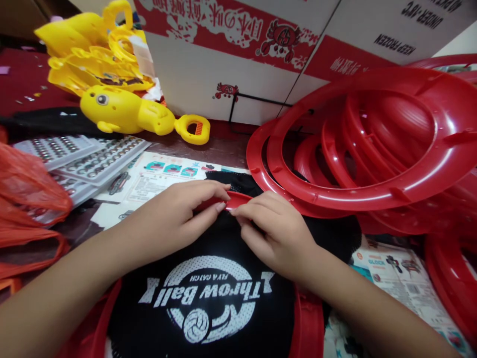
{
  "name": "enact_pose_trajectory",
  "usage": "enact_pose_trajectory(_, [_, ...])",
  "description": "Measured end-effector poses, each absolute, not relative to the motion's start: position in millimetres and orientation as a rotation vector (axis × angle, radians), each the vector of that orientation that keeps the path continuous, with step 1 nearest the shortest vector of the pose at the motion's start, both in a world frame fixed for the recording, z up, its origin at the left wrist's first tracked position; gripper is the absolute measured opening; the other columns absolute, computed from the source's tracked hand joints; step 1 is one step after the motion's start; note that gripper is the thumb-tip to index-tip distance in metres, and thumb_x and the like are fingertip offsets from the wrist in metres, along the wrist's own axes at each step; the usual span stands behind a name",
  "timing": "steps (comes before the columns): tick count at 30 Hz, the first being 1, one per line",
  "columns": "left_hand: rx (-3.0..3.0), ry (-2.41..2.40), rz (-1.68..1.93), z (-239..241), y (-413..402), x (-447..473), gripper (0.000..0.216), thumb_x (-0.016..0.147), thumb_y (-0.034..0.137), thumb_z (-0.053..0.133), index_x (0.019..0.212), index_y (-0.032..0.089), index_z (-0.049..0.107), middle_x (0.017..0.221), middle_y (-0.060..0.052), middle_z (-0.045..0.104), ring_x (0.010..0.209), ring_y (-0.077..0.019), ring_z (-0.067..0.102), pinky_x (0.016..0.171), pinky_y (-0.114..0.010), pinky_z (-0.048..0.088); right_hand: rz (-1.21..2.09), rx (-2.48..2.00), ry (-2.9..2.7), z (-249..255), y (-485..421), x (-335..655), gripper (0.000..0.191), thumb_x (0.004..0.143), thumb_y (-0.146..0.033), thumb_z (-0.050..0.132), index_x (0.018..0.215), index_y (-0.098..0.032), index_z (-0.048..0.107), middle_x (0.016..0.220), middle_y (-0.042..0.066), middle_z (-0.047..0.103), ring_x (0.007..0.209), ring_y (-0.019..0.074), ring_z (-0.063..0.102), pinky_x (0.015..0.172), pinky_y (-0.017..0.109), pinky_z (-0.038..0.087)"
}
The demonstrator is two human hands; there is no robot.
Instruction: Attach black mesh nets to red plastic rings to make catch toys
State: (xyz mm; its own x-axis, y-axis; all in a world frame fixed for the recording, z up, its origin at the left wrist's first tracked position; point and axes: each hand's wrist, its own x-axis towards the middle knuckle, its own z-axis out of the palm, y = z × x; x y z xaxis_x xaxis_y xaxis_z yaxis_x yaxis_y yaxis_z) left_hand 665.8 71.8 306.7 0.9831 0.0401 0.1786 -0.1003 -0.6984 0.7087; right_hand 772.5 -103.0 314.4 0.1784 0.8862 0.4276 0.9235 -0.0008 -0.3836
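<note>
Low in the view lies a black mesh fabric piece (208, 293) with a white "Throw Ball" print, upside down to me. A red plastic ring (309, 318) shows at its left and right sides and at its far edge between my fingers. My left hand (197, 211) comes in from the left, thumb and fingers pinched on the fabric's edge at the ring's far rim. Close beside it, my right hand (274, 226) pinches the same edge from the right. The fingertips cover the exact spot where fabric and ring meet.
Red plastic rings (361, 194) are piled at the right. White cartons (194, 74) with red bands stand behind. Yellow plastic toy parts (122, 109), trays of small round metal pieces (100, 161) and an orange plastic bag (26, 184) occupy the left. Printed cardboard sheets (145, 176) lie underneath.
</note>
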Motion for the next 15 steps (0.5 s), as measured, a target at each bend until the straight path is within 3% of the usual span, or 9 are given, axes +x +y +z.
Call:
enact_pose_trajectory(3, [2.324,-0.02,0.215,306.8,72.7,666.4,0.019,0.09,0.023,0.046,0.092,0.019,0.064,0.106,-0.003,0.066,0.101,-0.0155,0.06,0.087,-0.03,0.045,-0.081,-1.893,-1.689,313.8,-104.0,772.8,0.014,0.086,-0.008,0.05,0.087,-0.011,0.064,0.081,0.006,0.064,0.074,0.0159,0.054,0.072,0.03,0.044])
enact_pose_trajectory(9, [2.325,-0.021,0.173,304.4,71.2,667.5,0.024,0.09,0.028,0.046,0.086,0.019,0.067,0.113,-0.005,0.063,0.107,-0.0189,0.057,0.093,-0.035,0.043,-0.111,-1.876,-1.662,311.5,-105.0,772.1,0.015,0.088,-0.008,0.047,0.089,-0.015,0.06,0.081,0.004,0.063,0.076,0.0152,0.054,0.075,0.03,0.046])
enact_pose_trajectory(15, [2.25,0.032,0.138,303.2,70.8,667.3,0.011,0.087,0.025,0.05,0.083,0.019,0.058,0.11,-0.005,0.059,0.106,-0.0197,0.054,0.089,-0.036,0.042,-0.143,-1.891,-1.677,309.6,-105.8,771.0,0.016,0.089,-0.009,0.048,0.091,-0.012,0.064,0.086,0.007,0.062,0.077,0.0163,0.054,0.072,0.031,0.047])
